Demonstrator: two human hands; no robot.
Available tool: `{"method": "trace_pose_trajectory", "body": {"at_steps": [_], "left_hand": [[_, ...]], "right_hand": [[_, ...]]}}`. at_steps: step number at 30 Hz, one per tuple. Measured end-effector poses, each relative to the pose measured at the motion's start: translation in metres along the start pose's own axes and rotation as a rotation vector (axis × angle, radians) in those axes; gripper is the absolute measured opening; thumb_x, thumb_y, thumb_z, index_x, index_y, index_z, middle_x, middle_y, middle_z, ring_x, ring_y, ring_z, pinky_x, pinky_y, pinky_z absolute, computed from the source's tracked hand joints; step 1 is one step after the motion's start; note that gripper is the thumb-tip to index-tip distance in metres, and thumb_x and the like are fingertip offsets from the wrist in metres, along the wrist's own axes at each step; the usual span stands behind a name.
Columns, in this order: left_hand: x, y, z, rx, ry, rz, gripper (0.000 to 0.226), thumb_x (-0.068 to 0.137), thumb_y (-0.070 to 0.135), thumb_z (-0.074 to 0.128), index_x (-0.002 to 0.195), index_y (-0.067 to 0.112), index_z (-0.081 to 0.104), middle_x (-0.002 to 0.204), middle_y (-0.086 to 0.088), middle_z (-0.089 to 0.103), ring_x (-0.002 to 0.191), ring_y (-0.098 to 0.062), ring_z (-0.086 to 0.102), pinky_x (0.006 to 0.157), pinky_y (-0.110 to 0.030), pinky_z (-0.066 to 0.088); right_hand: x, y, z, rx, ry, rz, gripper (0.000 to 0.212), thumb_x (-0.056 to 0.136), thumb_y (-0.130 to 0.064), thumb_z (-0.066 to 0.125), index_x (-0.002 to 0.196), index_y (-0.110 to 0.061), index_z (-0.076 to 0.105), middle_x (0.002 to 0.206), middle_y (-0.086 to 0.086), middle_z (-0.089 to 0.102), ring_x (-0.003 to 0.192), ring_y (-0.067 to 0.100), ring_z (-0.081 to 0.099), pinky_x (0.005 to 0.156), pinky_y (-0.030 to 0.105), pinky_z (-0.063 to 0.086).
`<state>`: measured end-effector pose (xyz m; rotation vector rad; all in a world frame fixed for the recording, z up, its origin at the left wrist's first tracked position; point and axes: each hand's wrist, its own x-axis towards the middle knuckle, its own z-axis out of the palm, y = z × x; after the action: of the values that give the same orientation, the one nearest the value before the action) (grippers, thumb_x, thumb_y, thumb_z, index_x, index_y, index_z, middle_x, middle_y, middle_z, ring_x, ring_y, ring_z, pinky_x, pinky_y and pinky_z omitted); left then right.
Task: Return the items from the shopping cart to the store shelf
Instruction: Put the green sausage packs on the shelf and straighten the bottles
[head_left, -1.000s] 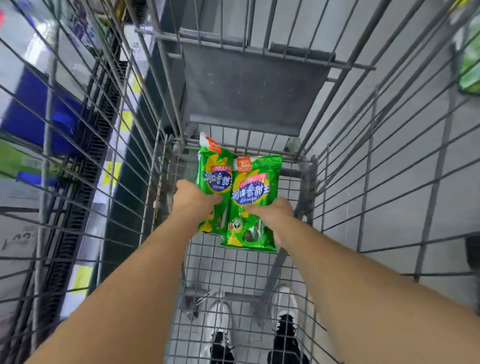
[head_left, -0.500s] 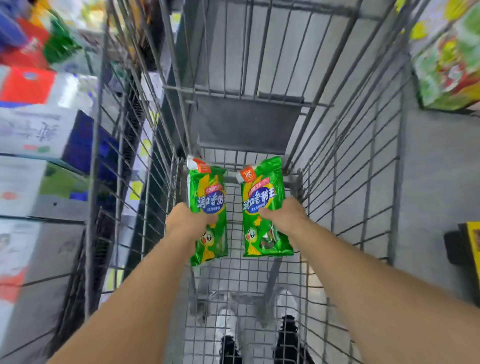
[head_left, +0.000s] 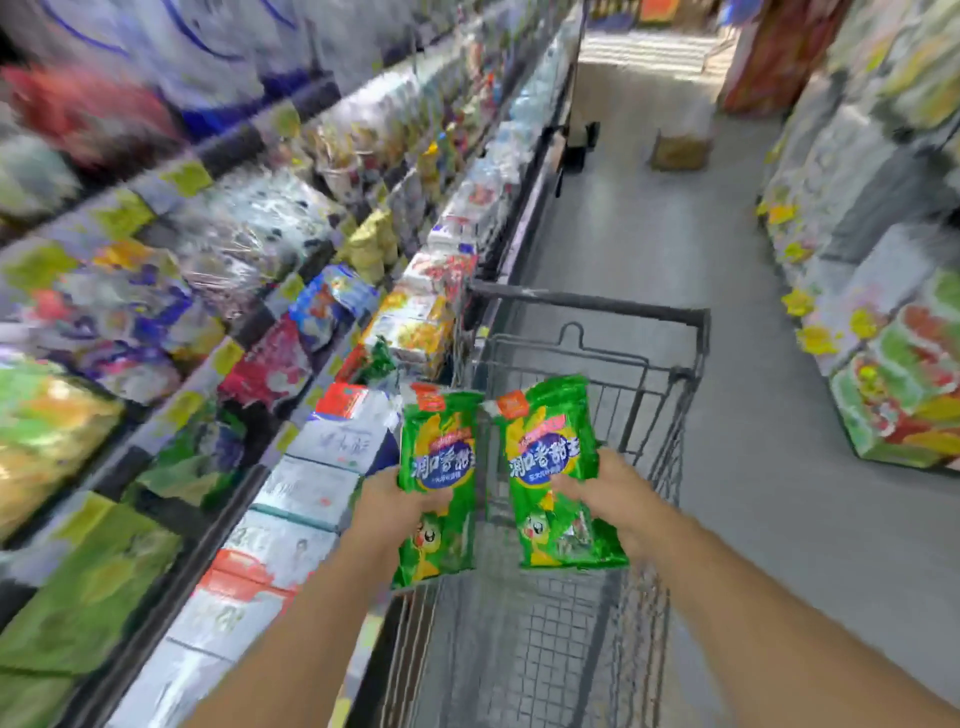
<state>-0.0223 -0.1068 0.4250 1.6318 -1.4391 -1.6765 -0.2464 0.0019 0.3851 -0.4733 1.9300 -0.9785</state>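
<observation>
Two green snack packets with blue labels are held upright above the wire shopping cart (head_left: 670, 332). My left hand (head_left: 389, 506) grips the left green packet (head_left: 441, 457) at its middle. My right hand (head_left: 618, 493) grips the right green packet (head_left: 550, 457) from its right side. Both packets hang over the cart's near left part, close to the store shelf (head_left: 249, 322) on the left. The two packets are a small gap apart.
The shelf on the left is packed with blurred snack bags and white boxes (head_left: 311, 499) on the bottom row. Another display (head_left: 904, 395) stands on the right. A cardboard box (head_left: 680, 148) sits on the grey aisle floor far ahead.
Both hands have lifted the two packets up out of the cart basket. The view has swung up from the cart floor to the aisle and the shelf.
</observation>
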Motion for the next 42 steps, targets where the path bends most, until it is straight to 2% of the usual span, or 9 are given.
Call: {"method": "trace_pose_trajectory", "body": {"at_steps": [4,7,11,15,20,30,37,39,42], "left_hand": [[-0.066,0.033,-0.058,-0.033,0.143,0.09,0.022,0.063,0.008,0.087,0.08,0.01,0.075,0.076,-0.013,0.076,0.067,-0.025,0.064,0.065,-0.04,0.052],[-0.125,0.042,-0.1,-0.11,0.244,0.126,0.029,0.065,0.003,0.086,0.091,0.003,0.074,0.075,-0.014,0.075,0.063,-0.028,0.067,0.066,-0.045,0.056],[-0.212,0.032,-0.146,-0.206,0.407,0.151,0.037,0.065,0.007,0.087,0.098,0.006,0.071,0.085,-0.015,0.077,0.074,-0.032,0.071,0.074,-0.051,0.059],[-0.301,0.01,-0.195,-0.246,0.619,0.164,0.025,0.073,0.003,0.083,0.094,0.007,0.071,0.085,-0.009,0.076,0.073,-0.024,0.068,0.076,-0.041,0.053],[-0.405,-0.037,-0.269,-0.33,0.851,0.163,0.028,0.073,0.002,0.082,0.099,0.006,0.071,0.088,-0.013,0.076,0.075,-0.029,0.07,0.072,-0.044,0.057],[-0.621,-0.178,-0.396,-0.532,1.156,0.165,0.022,0.081,0.0,0.076,0.101,0.005,0.068,0.084,-0.009,0.073,0.064,-0.016,0.067,0.047,-0.024,0.048],[-0.755,-0.276,-0.49,-0.569,1.227,0.112,0.052,0.075,0.006,0.083,0.122,0.006,0.061,0.102,-0.007,0.074,0.087,-0.02,0.068,0.067,-0.031,0.051],[-0.782,-0.294,-0.511,-0.589,1.236,0.128,0.064,0.073,0.009,0.084,0.13,0.008,0.054,0.113,-0.007,0.07,0.102,-0.024,0.065,0.086,-0.039,0.05],[-0.809,-0.319,-0.54,-0.598,1.258,0.129,0.035,0.078,0.004,0.079,0.107,0.008,0.061,0.104,-0.006,0.071,0.104,-0.028,0.063,0.097,-0.042,0.042]], "right_hand": [[-0.091,-0.082,-0.001,0.005,-0.115,-0.175,0.034,0.082,-0.018,0.08,0.103,-0.015,0.054,0.098,0.003,0.067,0.083,0.008,0.06,0.084,0.03,0.05],[-0.129,-0.106,0.01,-0.037,-0.187,-0.313,0.045,0.075,-0.023,0.086,0.109,-0.013,0.058,0.109,0.007,0.071,0.099,0.022,0.067,0.097,0.043,0.053],[-0.182,-0.127,0.046,-0.032,-0.372,-0.459,0.038,0.073,-0.011,0.087,0.104,-0.016,0.065,0.109,0.011,0.075,0.095,0.026,0.072,0.092,0.05,0.056],[-0.244,-0.133,0.101,-0.073,-0.587,-0.554,0.078,0.069,-0.028,0.09,0.135,-0.012,0.051,0.135,0.006,0.061,0.122,0.027,0.059,0.106,0.05,0.047],[-0.336,-0.136,0.18,-0.118,-0.793,-0.668,0.028,0.078,-0.01,0.083,0.101,-0.012,0.068,0.095,0.004,0.078,0.09,0.022,0.074,0.089,0.048,0.058],[-0.569,-0.082,0.37,-0.177,-1.141,-0.693,0.019,0.082,-0.005,0.077,0.098,-0.007,0.067,0.087,0.005,0.076,0.065,0.008,0.071,0.056,0.02,0.055],[-0.724,-0.019,0.476,-0.254,-1.28,-0.674,0.018,0.084,-0.01,0.077,0.099,-0.006,0.068,0.094,0.011,0.077,0.082,0.026,0.072,0.069,0.033,0.056],[-0.756,-0.006,0.501,-0.262,-1.31,-0.669,0.026,0.084,-0.012,0.077,0.107,-0.005,0.068,0.098,0.012,0.078,0.087,0.027,0.074,0.074,0.038,0.059],[-0.792,0.008,0.534,-0.287,-1.354,-0.683,0.031,0.084,-0.015,0.078,0.111,-0.006,0.067,0.098,0.009,0.078,0.089,0.025,0.074,0.083,0.046,0.059]]}}
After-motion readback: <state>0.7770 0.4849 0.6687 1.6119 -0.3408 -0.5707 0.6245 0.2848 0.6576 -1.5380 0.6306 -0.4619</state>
